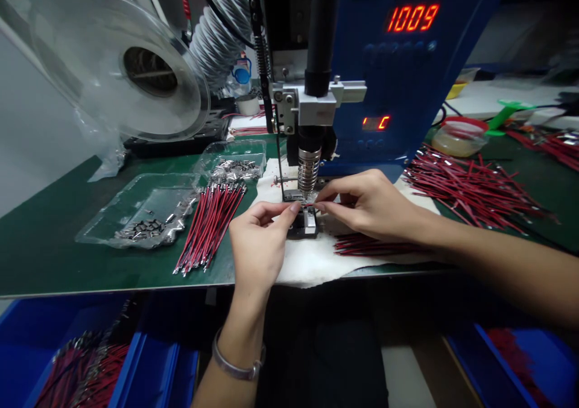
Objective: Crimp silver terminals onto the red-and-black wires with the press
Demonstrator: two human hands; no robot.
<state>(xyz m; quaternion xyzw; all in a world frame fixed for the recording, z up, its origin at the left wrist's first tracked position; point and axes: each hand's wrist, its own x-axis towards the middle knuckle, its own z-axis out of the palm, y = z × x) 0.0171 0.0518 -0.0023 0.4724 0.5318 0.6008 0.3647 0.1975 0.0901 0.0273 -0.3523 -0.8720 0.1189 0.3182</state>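
My left hand [257,239] and my right hand [366,204] meet under the coiled tip [308,170] of a blue bench machine [407,70]. Both pinch a thin red wire [307,204] over a small metal fixture block [306,222]. The left fingers hold its left end, the right fingers its right end. A bundle of red wires [210,226] lies left of my left hand. Another small bunch [371,246] lies under my right wrist on a white cloth [312,260].
Clear plastic trays [149,212] with small metal sleeves [235,168] sit at the left. A big pile of red wires [474,188] lies right. A clear reel [122,64] stands back left. Blue bins [85,360] with wires are below the table edge. The counter reads 1009.
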